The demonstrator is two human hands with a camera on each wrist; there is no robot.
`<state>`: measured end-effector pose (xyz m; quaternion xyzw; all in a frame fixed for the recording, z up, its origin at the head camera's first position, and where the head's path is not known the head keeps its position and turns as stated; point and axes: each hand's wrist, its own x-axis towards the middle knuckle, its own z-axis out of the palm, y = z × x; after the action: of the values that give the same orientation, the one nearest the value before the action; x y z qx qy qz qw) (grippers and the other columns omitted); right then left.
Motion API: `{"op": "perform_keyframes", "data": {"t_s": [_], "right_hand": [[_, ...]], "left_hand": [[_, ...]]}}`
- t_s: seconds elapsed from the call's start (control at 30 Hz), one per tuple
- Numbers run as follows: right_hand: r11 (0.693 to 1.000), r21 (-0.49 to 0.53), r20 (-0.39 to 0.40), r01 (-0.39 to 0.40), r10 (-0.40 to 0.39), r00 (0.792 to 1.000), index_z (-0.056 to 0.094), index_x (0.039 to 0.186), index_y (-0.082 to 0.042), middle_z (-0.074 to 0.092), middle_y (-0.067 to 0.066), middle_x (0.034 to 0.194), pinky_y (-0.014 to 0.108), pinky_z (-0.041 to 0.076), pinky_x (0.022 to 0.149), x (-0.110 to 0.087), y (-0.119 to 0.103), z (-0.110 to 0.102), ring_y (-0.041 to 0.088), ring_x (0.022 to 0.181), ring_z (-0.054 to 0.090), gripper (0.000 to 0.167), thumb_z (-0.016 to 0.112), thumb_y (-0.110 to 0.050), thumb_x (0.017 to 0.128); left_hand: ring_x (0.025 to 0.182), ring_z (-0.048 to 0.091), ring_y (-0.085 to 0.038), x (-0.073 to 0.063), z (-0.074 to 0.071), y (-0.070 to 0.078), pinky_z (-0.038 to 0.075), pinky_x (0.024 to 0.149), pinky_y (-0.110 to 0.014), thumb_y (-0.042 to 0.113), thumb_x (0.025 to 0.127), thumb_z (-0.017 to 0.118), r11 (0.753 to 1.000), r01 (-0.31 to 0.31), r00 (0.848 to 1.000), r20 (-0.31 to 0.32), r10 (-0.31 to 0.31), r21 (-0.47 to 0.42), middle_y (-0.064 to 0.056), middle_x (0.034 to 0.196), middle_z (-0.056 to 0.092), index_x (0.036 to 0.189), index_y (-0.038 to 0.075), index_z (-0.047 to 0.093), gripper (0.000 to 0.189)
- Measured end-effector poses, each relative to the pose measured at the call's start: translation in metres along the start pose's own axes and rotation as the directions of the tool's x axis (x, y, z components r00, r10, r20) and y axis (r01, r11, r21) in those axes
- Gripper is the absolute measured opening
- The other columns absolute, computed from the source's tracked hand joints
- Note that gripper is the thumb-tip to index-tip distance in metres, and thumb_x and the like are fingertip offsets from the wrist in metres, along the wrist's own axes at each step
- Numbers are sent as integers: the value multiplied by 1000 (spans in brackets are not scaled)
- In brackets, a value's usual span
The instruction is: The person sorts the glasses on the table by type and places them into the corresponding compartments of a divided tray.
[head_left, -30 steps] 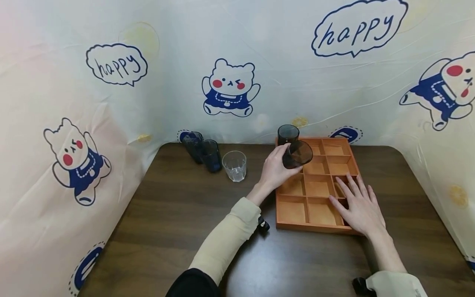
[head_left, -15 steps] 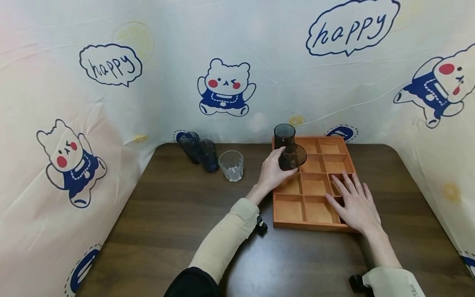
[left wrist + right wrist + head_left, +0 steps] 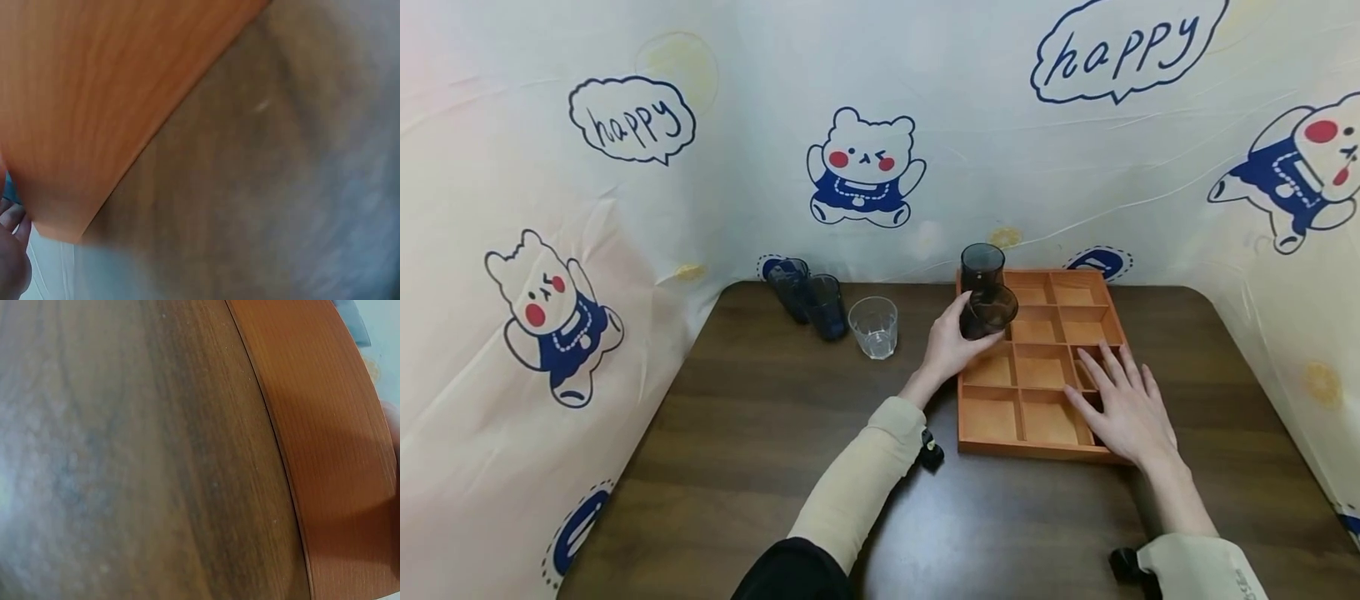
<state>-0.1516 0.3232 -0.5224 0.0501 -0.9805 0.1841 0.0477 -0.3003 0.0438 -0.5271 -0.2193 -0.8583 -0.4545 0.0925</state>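
My left hand [image 3: 951, 343] grips a dark smoky glass [image 3: 990, 311] over the left column of a wooden compartment tray [image 3: 1037, 451]. Directly behind it, a second dark glass [image 3: 982, 265] stands in the tray's back left corner. With fingers spread, my right hand [image 3: 1129, 410] rests on the tray's right front part and covers some compartments. In the left wrist view only a bit of the left hand [image 3: 14, 250] shows beside the tray's side wall [image 3: 106, 94]. The right wrist view is mostly table and tray wall [image 3: 325, 456].
Left of the tray stands a clear glass [image 3: 874, 327]. Beside it are a dark blue glass [image 3: 826, 308] and another dark blue glass [image 3: 788, 287], which leans. A patterned curtain [image 3: 737, 183] hangs behind the brown wooden table [image 3: 760, 417].
The held dark glass has moved slightly left and lower, toward the tray's left column, with my left hand. My right hand has stayed on the tray. The head view has shifted slightly.
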Motion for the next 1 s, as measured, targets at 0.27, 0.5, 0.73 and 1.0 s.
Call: {"op": "perform_keyframes", "data": {"t_s": [0.27,0.5,0.73,1.0], "right_hand": [[1000,-5,12,-9,9,1000,31,174,-15,18,27,182,80,9,130,3,-1,1,54,169,8,81,50,-62,111],[1000,-14,27,-15,15,1000,30,174,-14,18,27,182,80,9,130,5,-3,4,54,169,8,82,50,-63,111],[1000,-14,33,-18,18,999,31,174,-12,18,27,182,80,9,130,3,-5,6,53,170,6,83,49,-64,111],[1000,-8,20,-19,19,1000,29,174,-13,17,28,182,81,8,130,-1,-7,5,52,171,2,83,48,-63,111]], "left_hand": [[136,69,-27,3,-4,-4,56,116,-48,38,94,89,999,40,998,54,-40,-1,-8,150,69,160,17,48,81],[141,66,-26,-3,-5,-10,54,119,-47,35,96,87,995,58,996,74,-52,-83,-9,154,66,164,19,43,82],[142,65,-24,-5,-1,-13,53,120,-44,32,98,86,987,57,997,67,-48,-148,-7,156,65,164,21,42,81],[142,65,-23,-6,3,-5,54,119,-46,40,97,86,992,76,997,25,-74,-101,-2,155,66,163,25,46,78]]}}
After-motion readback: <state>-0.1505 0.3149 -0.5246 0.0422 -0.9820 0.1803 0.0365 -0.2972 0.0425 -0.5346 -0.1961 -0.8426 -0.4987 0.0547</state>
